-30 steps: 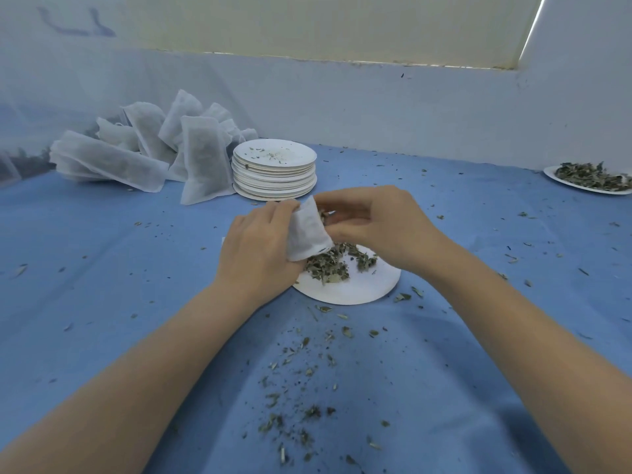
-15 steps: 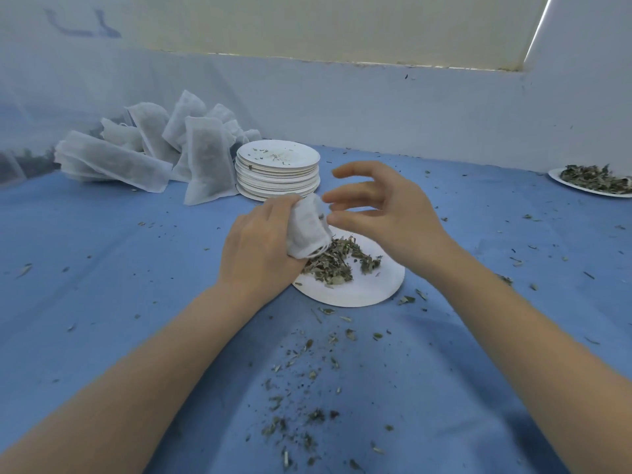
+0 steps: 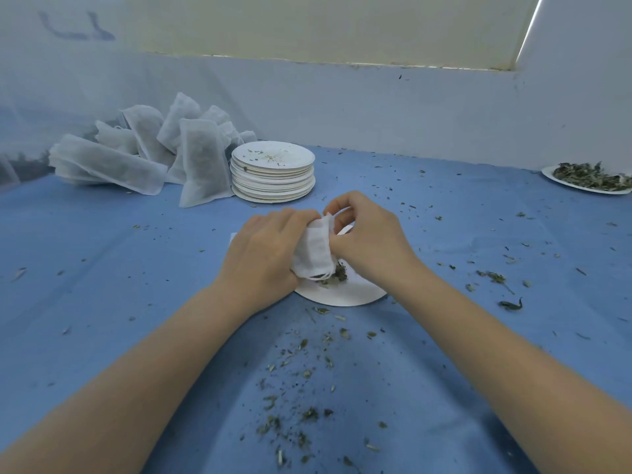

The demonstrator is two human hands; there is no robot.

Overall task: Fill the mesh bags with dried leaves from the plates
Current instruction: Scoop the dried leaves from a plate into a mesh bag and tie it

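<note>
My left hand (image 3: 263, 258) grips a white mesh bag (image 3: 314, 249), fingers curled round its left side, while my right hand (image 3: 369, 241) pinches the bag's upper edge between thumb and bent fingers. The bag hangs between the two hands, tilted, its lower end just above a small heap of dried leaves (image 3: 337, 276) on a white plate (image 3: 342, 297) that lies directly beneath my fingers on the blue worktop (image 3: 102, 268). Whether the bag's lower end touches the leaves I cannot tell.

Beyond my fingers, toward the wall, stands a stack of plates (image 3: 273, 176), the top one bearing only a few crumbs. Just left of that stack, well apart from my left hand, filled bags (image 3: 143, 152) lie heaped and leaning against one another, dark leaves showing through the mesh. Far off to the right of my right hand, at the edge of view, a second plate (image 3: 588, 189) carries a mound of leaves.

Loose leaf bits (image 3: 301, 398) litter the worktop nearer to me than my fingers, between my forearms, and more are scattered to the right of my right hand.
</note>
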